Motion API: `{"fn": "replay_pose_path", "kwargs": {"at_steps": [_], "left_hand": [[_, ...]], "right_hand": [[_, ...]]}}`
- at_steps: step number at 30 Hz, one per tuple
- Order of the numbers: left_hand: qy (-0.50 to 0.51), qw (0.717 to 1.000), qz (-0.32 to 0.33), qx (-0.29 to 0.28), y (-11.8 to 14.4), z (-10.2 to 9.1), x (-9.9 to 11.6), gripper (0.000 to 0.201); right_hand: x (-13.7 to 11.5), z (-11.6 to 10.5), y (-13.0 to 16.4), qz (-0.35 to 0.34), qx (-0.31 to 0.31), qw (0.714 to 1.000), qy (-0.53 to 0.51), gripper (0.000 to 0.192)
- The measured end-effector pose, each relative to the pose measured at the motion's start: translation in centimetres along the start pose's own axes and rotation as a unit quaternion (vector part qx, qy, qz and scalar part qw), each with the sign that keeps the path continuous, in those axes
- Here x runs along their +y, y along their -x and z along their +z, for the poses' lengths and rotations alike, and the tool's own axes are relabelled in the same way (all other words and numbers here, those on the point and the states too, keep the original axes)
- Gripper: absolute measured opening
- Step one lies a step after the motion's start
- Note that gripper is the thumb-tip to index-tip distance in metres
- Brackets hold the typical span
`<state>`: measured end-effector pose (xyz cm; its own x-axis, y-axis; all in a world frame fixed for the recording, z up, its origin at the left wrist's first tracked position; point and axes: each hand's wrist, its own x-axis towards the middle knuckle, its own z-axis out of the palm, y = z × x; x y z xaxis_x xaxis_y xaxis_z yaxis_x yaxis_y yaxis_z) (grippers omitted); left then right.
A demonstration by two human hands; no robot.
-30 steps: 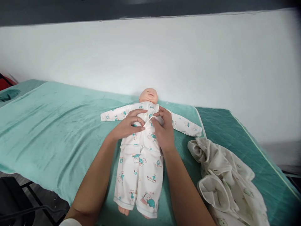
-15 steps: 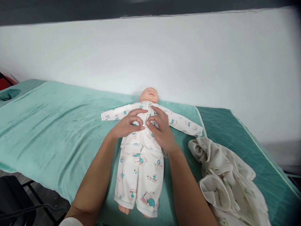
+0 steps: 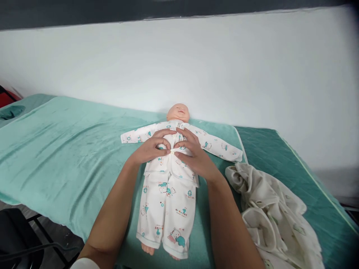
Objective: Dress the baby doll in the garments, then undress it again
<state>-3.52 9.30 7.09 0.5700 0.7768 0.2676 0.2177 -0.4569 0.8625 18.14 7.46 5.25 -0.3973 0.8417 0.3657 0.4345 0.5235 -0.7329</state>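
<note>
Both hands are on the doll's chest. The left hand (image 3: 153, 148) curls in from the left side, fingers bent, thumb and forefinger pinched together on the front of the printed top (image 3: 171, 157). The right hand (image 3: 194, 154) meets it from the other side, fingertips pressed to the same spot, and a small pale snap or button shows just where the two sets of fingertips touch (too small to say which). So neither hand is spread flat; both are drawn in tight on a pinch of cloth at mid-chest.

Under them lies the baby doll (image 3: 178, 112), flat on its back, head toward the wall, sleeves stretched out to either side, feet pointing at the camera. The printed trousers (image 3: 165, 216) run down from below the hands, and bare toes peek out at the cuffs.

The doll rests on a light green blanket (image 3: 64, 149) spread over a darker quilted mattress (image 3: 266, 149). Just beside the right forearm, a crumpled cream cloth (image 3: 269, 213) sits heaped on the mattress, apart from the doll.
</note>
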Motion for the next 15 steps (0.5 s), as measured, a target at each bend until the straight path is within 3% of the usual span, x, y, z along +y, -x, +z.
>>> {"fn": "replay_pose_path", "kwargs": {"at_steps": [7,15], "left_hand": [[-0.02,1.0,-0.005,0.009,0.01,0.1,0.09,0.007],[0.033,0.999,0.01,0.014,-0.11,0.2,-0.58,0.012]], "right_hand": [[-0.01,0.02,-0.04,-0.004,0.009,1.0,-0.011,0.009],[-0.18,0.31,-0.16,0.006,0.027,1.0,-0.012,0.006]]}}
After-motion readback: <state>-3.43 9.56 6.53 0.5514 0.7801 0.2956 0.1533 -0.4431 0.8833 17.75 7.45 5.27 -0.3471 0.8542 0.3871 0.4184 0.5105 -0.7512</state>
